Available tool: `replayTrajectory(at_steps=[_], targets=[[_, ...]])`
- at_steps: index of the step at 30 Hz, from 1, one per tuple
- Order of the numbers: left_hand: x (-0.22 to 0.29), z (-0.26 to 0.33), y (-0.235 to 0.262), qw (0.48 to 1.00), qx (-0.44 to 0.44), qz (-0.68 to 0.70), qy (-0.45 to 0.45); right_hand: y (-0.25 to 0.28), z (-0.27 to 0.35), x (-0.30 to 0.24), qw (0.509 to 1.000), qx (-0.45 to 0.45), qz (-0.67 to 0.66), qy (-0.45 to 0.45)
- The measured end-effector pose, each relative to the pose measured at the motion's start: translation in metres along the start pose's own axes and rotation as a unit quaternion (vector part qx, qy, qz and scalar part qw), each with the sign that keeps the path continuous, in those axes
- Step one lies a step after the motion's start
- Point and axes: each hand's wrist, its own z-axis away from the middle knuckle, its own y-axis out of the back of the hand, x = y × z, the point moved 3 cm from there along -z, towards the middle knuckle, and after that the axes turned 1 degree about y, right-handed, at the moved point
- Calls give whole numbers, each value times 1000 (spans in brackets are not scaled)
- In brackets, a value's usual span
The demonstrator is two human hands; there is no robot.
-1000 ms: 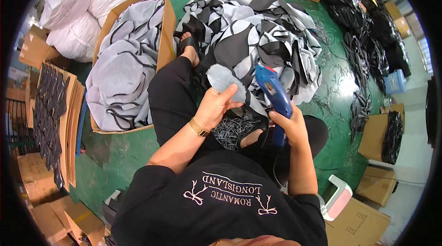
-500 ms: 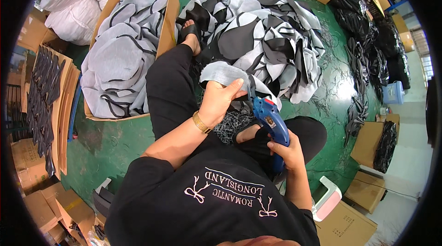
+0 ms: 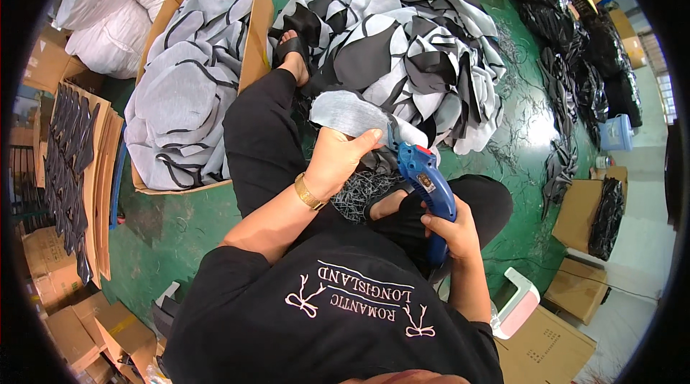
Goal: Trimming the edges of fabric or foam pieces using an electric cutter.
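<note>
Meeting the grey piece (image 3: 352, 114), cutter (image 3: 424, 183) moved closer.

L hand (image 3: 336, 161) grips grey fabric piece (image 3: 348, 112); R hand (image 3: 451, 229) grips blue cutter (image 3: 424, 179).

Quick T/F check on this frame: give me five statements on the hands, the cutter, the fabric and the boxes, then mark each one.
1. The left hand holds a grey fabric piece. True.
2. The right hand grips a red tool. False: it grips a blue handheld cutter.
3. The open cardboard box to the person's left holds grey fabric pieces. True.
4. The loose fabric pile ahead lies on a table. False: it lies on the green floor.
5. The left wrist is bare. False: it wears a gold bracelet.
</note>
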Motion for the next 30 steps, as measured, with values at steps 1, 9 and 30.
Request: replayTrajectory(at_steps=[1,9,30], targets=[[1,0,1,1000,-6,-21,0,1,0,-1,1000,1,-2,0],[15,1,2,995,-52,-79,-32,5,0,-5,1000,-20,-8,-15],[23,10,8,969,-175,-173,-7,3,-5,-8,998,-49,-33,-15]])
